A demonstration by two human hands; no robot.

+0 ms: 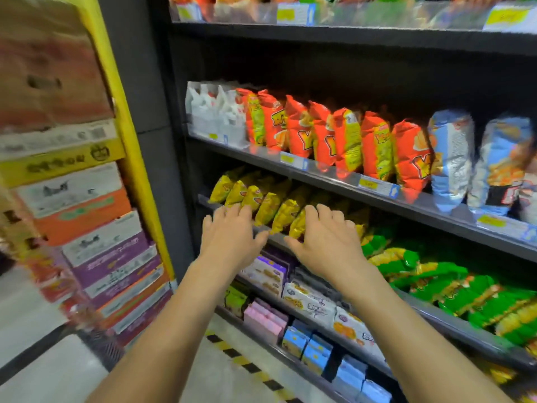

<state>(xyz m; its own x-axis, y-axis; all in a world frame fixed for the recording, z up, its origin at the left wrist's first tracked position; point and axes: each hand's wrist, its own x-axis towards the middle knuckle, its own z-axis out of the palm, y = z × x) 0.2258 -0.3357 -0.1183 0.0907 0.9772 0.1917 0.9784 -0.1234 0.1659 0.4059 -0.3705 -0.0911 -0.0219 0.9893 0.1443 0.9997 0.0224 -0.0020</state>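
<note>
Yellow snack bags (270, 203) stand in one row on a dark shelf (205, 200) of a shop rack. Each bag is upright on its edge and leans a little, and the row runs along the shelf front from left to right. Both hands are stretched toward this row from below, with the palms down. The left hand (232, 237) has its fingers straight and spread and grasps nothing. Its fingertips lie just beside the bags in the left part of the row, and I cannot tell if they touch. The right hand (328, 239) is also released, with fingers spread, and its fingertips overlap the bags in the right part, so it seems the nearer one. The bags lie ahead of the fingers and partly between the two hands, so I judge that the coming move is to close on the row from both sides. Orange bags (319, 135) fill the shelf above, and green bags (436, 280) lie lower to the right.
</note>
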